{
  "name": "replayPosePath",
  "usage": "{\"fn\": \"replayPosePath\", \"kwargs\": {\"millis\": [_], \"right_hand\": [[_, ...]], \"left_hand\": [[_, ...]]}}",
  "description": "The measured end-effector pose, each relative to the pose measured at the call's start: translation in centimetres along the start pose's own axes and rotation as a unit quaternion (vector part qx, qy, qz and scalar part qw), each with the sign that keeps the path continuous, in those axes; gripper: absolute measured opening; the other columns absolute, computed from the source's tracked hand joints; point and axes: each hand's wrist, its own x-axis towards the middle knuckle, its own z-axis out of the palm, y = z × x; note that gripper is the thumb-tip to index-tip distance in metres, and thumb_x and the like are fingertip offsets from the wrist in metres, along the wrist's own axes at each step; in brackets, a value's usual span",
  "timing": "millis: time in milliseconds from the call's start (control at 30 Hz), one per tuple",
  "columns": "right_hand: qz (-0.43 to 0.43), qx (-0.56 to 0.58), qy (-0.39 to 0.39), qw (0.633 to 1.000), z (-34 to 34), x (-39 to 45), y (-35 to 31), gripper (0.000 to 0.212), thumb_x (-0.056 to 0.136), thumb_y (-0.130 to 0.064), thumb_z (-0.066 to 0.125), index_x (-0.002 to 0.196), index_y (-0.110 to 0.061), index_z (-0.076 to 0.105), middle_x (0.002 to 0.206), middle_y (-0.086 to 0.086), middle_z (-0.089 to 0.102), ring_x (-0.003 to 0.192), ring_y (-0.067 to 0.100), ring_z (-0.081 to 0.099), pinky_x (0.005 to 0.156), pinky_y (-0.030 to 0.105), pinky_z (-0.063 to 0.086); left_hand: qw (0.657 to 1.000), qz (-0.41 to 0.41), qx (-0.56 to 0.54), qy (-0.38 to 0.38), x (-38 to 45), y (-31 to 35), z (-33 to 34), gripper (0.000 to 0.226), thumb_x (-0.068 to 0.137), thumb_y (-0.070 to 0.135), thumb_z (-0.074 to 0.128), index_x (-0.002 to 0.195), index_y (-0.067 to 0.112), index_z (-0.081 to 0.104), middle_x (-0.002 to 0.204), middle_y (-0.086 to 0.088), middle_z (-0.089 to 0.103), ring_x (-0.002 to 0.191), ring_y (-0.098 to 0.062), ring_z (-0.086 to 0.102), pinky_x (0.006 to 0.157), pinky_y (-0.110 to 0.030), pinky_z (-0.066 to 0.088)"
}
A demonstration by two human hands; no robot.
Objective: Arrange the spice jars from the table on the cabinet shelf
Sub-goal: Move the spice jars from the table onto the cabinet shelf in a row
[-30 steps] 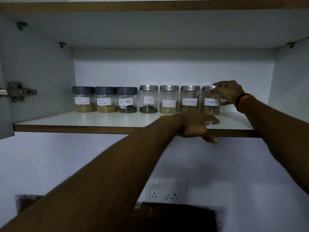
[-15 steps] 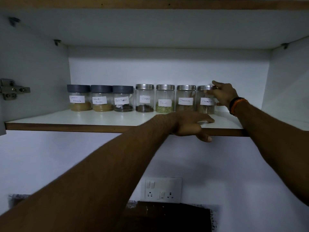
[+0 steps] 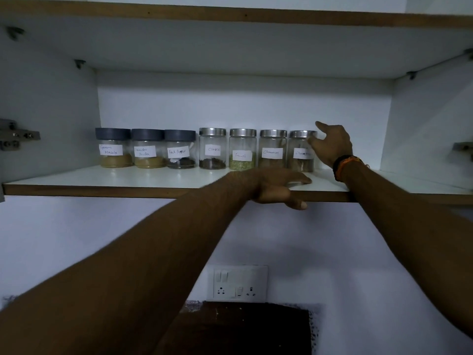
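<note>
We are reaching up with both arms into the open cabinet. Our right hand is hovering at the right end of the row, its fingers loosely spread and holding nothing; the fingertips are sitting just against the lid and upper wall of the last steel-lidded jar, which is standing upright, directly left of the fingers. Whether skin is actually touching glass we cannot tell. This hand is clearly the nearer one to that jar, so any final nudge would fall to it, pushing leftward toward the cinnamon jar standing just beside it.

Our left hand is resting flat on the front edge of the cabinet shelf, fingers straight on top and thumb hanging below the lip, gripping no jar.

All seven jars are standing upright in one line along the back of the shelf: garam masala, coriander powder, black pepper, cloves, fennel, then the two on the right. We judge the arranging nearly finished.

The shelf is smooth white board with bare room right of the row. Below us a switch-and-socket plate is sitting on the wall, and a door hinge is showing at left.
</note>
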Motion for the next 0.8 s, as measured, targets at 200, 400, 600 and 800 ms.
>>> {"fn": "replayPosePath", "kwargs": {"millis": [200,400,600,800], "right_hand": [[-0.004,0.03,-0.01,0.999,-2.0,-4.3,-1.5,0.056,0.092,-0.017,0.064,0.146,-0.01,0.053,0.149,0.013,0.053,0.138,0.029,0.049,0.111,0.031,0.038],[0.008,0.022,-0.05,0.998,-3.4,-8.9,-1.8,0.055,0.094,-0.029,0.066,0.145,-0.013,0.054,0.147,0.013,0.053,0.133,0.029,0.052,0.111,0.032,0.04],[-0.03,-0.047,-0.064,0.996,-4.5,-13.1,-3.1,0.04,0.099,-0.026,0.054,0.136,-0.012,0.062,0.146,0.011,0.052,0.134,0.026,0.049,0.111,0.034,0.04],[-0.123,-0.089,-0.041,0.988,-4.4,-18.2,-4.0,0.035,0.102,-0.006,0.043,0.13,0.001,0.062,0.136,0.021,0.057,0.126,0.033,0.054,0.105,0.038,0.043]], "left_hand": [[0.992,0.008,0.117,0.038,-0.4,0.1,0.4,0.075,0.093,0.067,0.046,0.156,0.029,0.028,0.161,-0.004,0.033,0.144,-0.026,0.034,0.113,-0.044,0.029],[0.98,-0.02,0.192,0.054,-1.0,0.1,1.0,0.075,0.092,0.075,0.03,0.157,0.037,0.022,0.158,-0.008,0.037,0.143,-0.029,0.037,0.108,-0.05,0.035],[0.976,-0.07,0.167,0.118,-3.5,1.4,2.5,0.07,0.093,0.073,0.033,0.148,0.031,0.039,0.147,-0.004,0.052,0.129,-0.028,0.053,0.094,-0.046,0.046],[0.941,-0.026,0.273,0.198,-8.7,1.1,6.7,0.092,0.091,0.058,0.053,0.158,0.011,0.013,0.162,-0.023,0.019,0.15,-0.038,0.019,0.12,-0.052,0.018]]}}
